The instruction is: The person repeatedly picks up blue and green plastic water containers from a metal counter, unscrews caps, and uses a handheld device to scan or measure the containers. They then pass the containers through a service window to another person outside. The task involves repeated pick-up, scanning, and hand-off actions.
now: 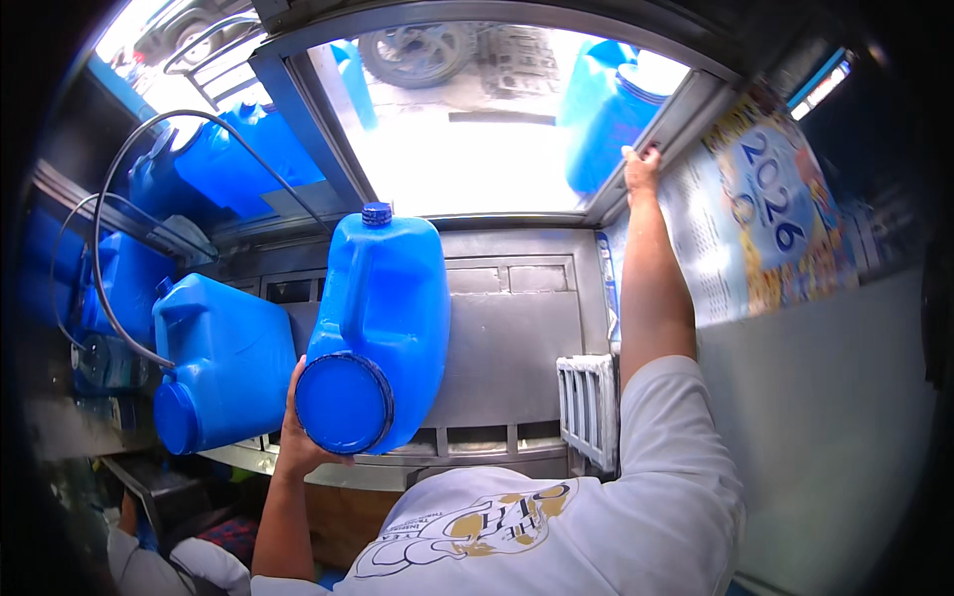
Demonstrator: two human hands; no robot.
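A big blue water jug (412,298) with a moulded handle, a wide round lid and a small dark-blue cap stands before me over the metal counter. My left hand (295,447) is closed on it, the fingers passing under the jug beside the wide lid (345,403); most of those fingers are hidden. Out at the upper right, my right arm reaches to the window frame (674,119). There my right hand (641,169) has its fingers curled round the metal edge, and part of the grip cannot be seen.
Left of the jug stands another blue jug (234,358), with a grey hose (96,243) arching over it. More blue containers (614,124) stand outside the opening. A white slatted rack (588,409) is right of the counter (512,338). A person's sleeve (214,566) shows at lower left.
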